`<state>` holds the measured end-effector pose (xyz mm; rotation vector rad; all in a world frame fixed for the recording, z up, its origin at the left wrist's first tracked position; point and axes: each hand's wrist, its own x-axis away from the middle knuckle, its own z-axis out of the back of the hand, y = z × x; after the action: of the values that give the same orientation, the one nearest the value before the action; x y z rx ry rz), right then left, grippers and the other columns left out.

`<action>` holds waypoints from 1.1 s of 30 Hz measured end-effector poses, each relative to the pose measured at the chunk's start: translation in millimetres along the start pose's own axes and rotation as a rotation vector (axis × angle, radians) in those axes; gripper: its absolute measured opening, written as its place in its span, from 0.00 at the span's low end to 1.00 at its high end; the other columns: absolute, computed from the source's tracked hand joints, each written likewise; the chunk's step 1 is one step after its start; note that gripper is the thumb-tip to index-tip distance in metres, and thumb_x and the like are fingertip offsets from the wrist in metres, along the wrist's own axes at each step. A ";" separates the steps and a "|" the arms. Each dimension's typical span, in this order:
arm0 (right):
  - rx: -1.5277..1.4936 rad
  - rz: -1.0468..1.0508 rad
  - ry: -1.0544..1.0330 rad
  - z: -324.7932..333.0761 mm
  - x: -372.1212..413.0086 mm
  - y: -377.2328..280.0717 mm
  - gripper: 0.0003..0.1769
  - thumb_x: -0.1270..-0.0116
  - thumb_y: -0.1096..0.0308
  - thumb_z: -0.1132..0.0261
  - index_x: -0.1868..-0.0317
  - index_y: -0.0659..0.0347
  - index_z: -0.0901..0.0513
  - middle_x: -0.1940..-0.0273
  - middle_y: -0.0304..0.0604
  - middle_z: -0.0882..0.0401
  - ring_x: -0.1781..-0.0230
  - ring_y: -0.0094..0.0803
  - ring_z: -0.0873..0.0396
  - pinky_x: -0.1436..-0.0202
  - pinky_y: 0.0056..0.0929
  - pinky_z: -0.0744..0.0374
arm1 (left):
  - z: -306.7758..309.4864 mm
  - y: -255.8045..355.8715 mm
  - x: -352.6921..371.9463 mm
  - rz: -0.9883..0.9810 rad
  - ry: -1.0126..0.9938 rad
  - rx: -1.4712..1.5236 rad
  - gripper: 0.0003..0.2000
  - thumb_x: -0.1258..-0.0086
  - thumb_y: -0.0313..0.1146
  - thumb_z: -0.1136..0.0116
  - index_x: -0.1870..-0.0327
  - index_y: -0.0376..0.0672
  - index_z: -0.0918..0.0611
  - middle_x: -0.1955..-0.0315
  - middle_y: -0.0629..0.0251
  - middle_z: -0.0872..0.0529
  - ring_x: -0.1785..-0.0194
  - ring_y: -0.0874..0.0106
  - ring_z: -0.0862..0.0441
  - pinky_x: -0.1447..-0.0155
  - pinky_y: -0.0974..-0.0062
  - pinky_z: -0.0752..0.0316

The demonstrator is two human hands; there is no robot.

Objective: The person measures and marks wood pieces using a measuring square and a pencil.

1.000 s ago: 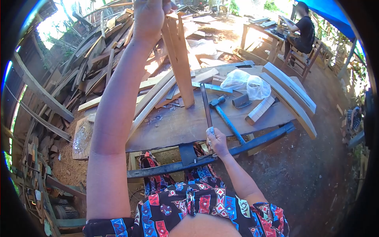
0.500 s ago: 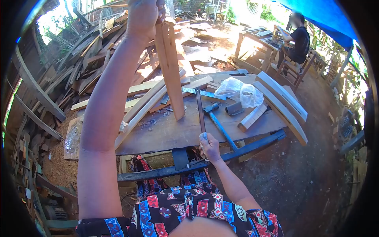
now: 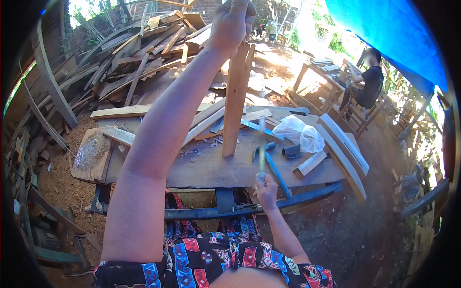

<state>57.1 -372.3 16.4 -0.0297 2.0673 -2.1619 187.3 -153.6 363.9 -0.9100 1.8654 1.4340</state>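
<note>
My left hand (image 3: pixel 231 26), raised at the top, is closed around the upper end of a wooden piece (image 3: pixel 235 105). This piece stands upright, its lower end on the wooden workbench (image 3: pixel 192 168), and a split or gap shows near its top. Low over the bench's front edge, my right hand (image 3: pixel 266 192) grips the handle of a long narrow blade (image 3: pixel 262 149). The blade points up, blurred, a little right of the wooden piece and apart from it. Just beyond it lies a hammer (image 3: pixel 277 175) with a blue handle.
A clear plastic bag (image 3: pixel 300 133), a dark tube (image 3: pixel 291 151) and a short wood block (image 3: pixel 311 163) lie on the bench's right, beside curved slats (image 3: pixel 342 156). Scrap wood (image 3: pixel 144 57) is heaped at the back left. A person (image 3: pixel 370 81) sits at another table (image 3: pixel 321 79).
The view has shifted. My left hand and the wooden piece appear farther right, the piece more upright. The blade in my right hand has turned and is now blurred.
</note>
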 end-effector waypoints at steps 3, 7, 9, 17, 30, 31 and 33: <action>0.070 0.220 0.073 0.3 11.6 -70.9 0.08 0.29 0.67 0.42 0.57 0.63 0.23 0.77 0.35 0.26 0.81 0.16 0.29 0.78 0.16 0.29 | 7.3 0.1 -2.5 0.074 0.019 0.039 0.23 0.25 0.56 0.58 0.76 0.48 0.28 0.88 0.79 0.39 0.87 0.85 0.43 0.85 0.83 0.49; 0.423 0.550 0.023 -10.5 22.9 -133.6 0.09 0.30 0.69 0.40 0.54 0.65 0.23 0.77 0.32 0.27 0.82 0.15 0.31 0.79 0.18 0.32 | 15.1 5.0 -0.5 0.173 -0.026 0.171 0.23 0.25 0.56 0.57 0.76 0.48 0.29 0.88 0.79 0.39 0.88 0.85 0.44 0.86 0.83 0.49; 0.466 0.504 0.012 -13.9 24.4 -139.1 0.09 0.32 0.70 0.39 0.55 0.65 0.23 0.76 0.40 0.24 0.79 0.27 0.26 0.75 0.24 0.29 | 16.4 5.5 0.3 0.127 -0.039 0.176 0.23 0.25 0.57 0.57 0.76 0.49 0.29 0.88 0.79 0.40 0.88 0.85 0.44 0.86 0.83 0.49; 0.571 0.475 0.001 -26.6 25.5 -136.8 0.08 0.32 0.68 0.40 0.56 0.63 0.23 0.76 0.49 0.22 0.75 0.44 0.19 0.73 0.34 0.26 | 18.2 6.5 2.5 0.061 -0.029 0.145 0.22 0.25 0.56 0.58 0.74 0.49 0.29 0.88 0.79 0.40 0.88 0.85 0.44 0.87 0.83 0.48; 0.717 0.480 -0.001 -32.9 38.3 -148.6 0.09 0.33 0.68 0.41 0.55 0.62 0.24 0.73 0.53 0.20 0.71 0.51 0.19 0.69 0.44 0.24 | 17.9 3.0 6.1 0.062 -0.044 0.172 0.21 0.24 0.55 0.57 0.73 0.49 0.28 0.87 0.80 0.38 0.87 0.85 0.42 0.86 0.84 0.47; 0.744 0.493 -0.004 -33.9 39.4 -153.5 0.09 0.33 0.68 0.42 0.55 0.63 0.25 0.73 0.53 0.20 0.71 0.52 0.19 0.68 0.45 0.24 | 17.4 4.0 6.6 0.062 -0.042 0.172 0.21 0.24 0.55 0.57 0.73 0.49 0.28 0.87 0.80 0.38 0.87 0.85 0.42 0.86 0.84 0.47; 0.782 0.466 -0.023 -35.5 40.1 -166.5 0.09 0.33 0.67 0.42 0.56 0.63 0.25 0.73 0.54 0.20 0.71 0.53 0.19 0.68 0.46 0.24 | 15.6 6.9 7.9 0.048 -0.044 0.149 0.21 0.25 0.56 0.58 0.72 0.49 0.28 0.87 0.79 0.37 0.87 0.86 0.42 0.86 0.85 0.48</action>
<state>-2.4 -335.5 176.6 0.4552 0.9527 -2.4356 178.0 -138.4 357.9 -0.7610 1.9438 1.3125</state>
